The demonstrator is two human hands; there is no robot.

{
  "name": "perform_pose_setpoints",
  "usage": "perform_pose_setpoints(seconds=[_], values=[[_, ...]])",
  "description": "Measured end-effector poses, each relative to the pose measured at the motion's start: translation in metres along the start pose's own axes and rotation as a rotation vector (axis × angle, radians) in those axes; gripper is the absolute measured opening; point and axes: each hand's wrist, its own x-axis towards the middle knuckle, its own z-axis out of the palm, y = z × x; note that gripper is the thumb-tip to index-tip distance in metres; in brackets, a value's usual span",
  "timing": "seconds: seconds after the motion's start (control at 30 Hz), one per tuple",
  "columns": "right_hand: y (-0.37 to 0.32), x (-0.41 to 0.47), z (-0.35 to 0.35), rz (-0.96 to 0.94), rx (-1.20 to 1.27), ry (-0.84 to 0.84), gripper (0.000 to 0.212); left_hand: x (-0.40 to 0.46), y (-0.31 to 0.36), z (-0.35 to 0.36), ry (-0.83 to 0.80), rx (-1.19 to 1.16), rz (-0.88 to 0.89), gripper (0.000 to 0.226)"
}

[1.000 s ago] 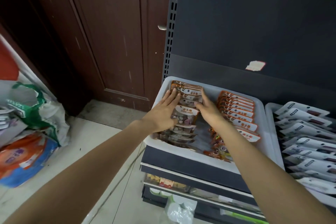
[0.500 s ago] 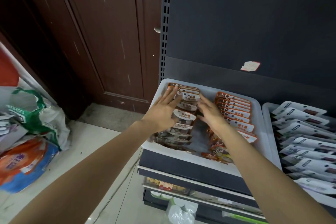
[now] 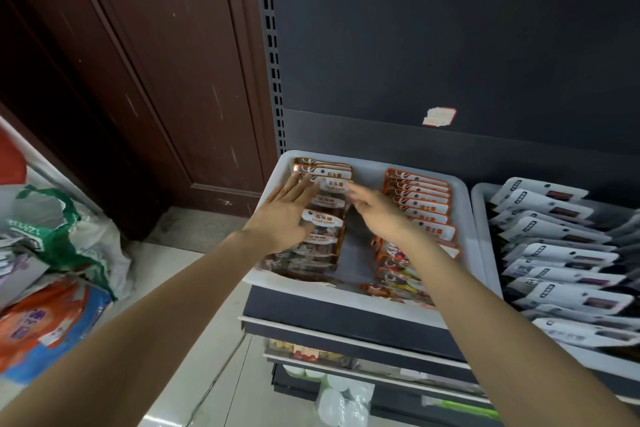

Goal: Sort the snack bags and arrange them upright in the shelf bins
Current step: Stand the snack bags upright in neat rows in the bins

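A white shelf bin [image 3: 462, 204] holds two rows of orange-edged snack bags. The left row of stone candy bags [image 3: 323, 218] leans back towards the shelf wall. My left hand [image 3: 285, 210] lies flat with straight fingers against the left side of that row. My right hand [image 3: 375, 206] reaches in from the right, its fingertips touching the top of a bag near the back of the row. The right row of orange bags [image 3: 420, 199] stands beside my right wrist, with looser bags lying flat at the bin's front.
A second white bin [image 3: 479, 198] at the right holds several white snack bags [image 3: 554, 232]. A dark back panel rises behind the bins. Lower shelves sit below. Plastic sacks [image 3: 52, 253] lie on the floor at left, before a brown wooden door [image 3: 156, 62].
Both hands have slid further back along the left row, and the bags there now lean more upright. The view has shifted slightly.
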Motion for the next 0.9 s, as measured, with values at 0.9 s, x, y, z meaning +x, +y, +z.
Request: perform_pose_setpoints(seconds=[0.9], values=[[-0.013, -0.029, 0.034, -0.080, 0.147, 0.294, 0.045, -0.014, -0.009, 0.016, -0.085, 0.140, 0.121, 0.081]])
